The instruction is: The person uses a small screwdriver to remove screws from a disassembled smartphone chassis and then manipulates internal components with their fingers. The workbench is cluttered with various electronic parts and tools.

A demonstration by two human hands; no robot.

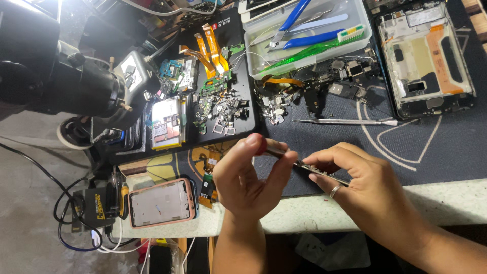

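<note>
Red shows at the cap of a small screwdriver (pixel 265 147), pinched between thumb and fingers of the left hand (pixel 247 175), which is closed around its handle; most of the handle is hidden by those fingers. From the head view, its metal shaft runs toward 4 o'clock into a thin, flat metal strip of a phone part (pixel 318 170), held edge-on by the right hand (pixel 361 185), whose fingers are closed on it. A plain ring sits on 1 finger of that hand. The part's detail is too thin and dark to make out.

Both hands hover over a dark blue fabric-like work mat (pixel 431 147) with pale line markings, near the pale stone edge of the bench. At 12 o'clock from the hands lies a slim steel pry tool (pixel 345 122). Further up, a clear plastic tray (pixel 355 38) holds blue-handled pliers (pixel 299 28) and a green toothbrush (pixel 314 48). At 1 o'clock rests an opened phone frame (pixel 426 56), its top cut off. At 8 o'clock lies a pink-rimmed phone frame (pixel 161 202). A black microscope body (pixel 61 76) fills 10 o'clock, partly cropped.
</note>
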